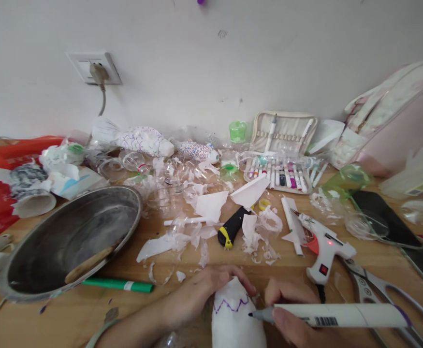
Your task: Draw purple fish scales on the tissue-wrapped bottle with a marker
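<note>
At the bottom middle, my left hand (pixel 211 285) is wrapped around the top of a white paper-covered form (pixel 237 329), rounded and tapering away from me. A purple zigzag line runs across its upper part. My right hand (pixel 287 293) pinches a thick white marker (pixel 356 315), its grey tip close to the form's right side, just below the zigzag. Whether the tip touches the paper I cannot tell. The form's lower end is cut off by the frame. Two paper fish with drawn scales, one larger (pixel 142 140) and one smaller (pixel 198 151), lie near the wall.
A metal basin (pixel 77 237) with a wooden stick stands left, a green marker (pixel 120 284) beside it. Paper scraps and a black-yellow utility knife (pixel 233 224) litter the middle. Right are a glue gun (pixel 327 246), scissors (pixel 369 285), a marker case (pixel 282 130) and a phone (pixel 385 217).
</note>
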Motion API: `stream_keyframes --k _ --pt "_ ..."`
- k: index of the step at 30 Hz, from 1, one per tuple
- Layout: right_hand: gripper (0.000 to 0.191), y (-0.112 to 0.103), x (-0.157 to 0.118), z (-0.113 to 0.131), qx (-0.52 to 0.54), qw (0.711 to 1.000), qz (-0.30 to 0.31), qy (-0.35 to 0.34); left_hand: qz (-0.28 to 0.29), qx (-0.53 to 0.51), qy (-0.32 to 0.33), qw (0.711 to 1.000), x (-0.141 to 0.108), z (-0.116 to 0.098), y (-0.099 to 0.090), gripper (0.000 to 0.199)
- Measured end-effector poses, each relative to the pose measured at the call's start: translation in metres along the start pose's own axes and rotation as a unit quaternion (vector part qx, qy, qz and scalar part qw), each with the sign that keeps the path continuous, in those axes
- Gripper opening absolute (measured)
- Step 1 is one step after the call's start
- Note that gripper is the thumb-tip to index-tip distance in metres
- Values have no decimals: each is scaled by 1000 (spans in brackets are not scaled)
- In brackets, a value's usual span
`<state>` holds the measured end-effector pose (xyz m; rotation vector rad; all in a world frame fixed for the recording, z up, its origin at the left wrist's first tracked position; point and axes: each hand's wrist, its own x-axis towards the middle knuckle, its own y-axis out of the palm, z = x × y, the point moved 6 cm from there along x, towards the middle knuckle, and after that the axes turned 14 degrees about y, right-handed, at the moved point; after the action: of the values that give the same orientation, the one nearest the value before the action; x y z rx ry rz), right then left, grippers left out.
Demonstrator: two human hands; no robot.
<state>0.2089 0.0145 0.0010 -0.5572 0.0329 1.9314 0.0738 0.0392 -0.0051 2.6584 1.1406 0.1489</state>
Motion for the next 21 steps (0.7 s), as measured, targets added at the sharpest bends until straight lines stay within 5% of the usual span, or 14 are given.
stream_keyframes --k 21 --pt "42 8 -5 5 46 996 -79 17 4 -28 7 1000 1 0 1 43"
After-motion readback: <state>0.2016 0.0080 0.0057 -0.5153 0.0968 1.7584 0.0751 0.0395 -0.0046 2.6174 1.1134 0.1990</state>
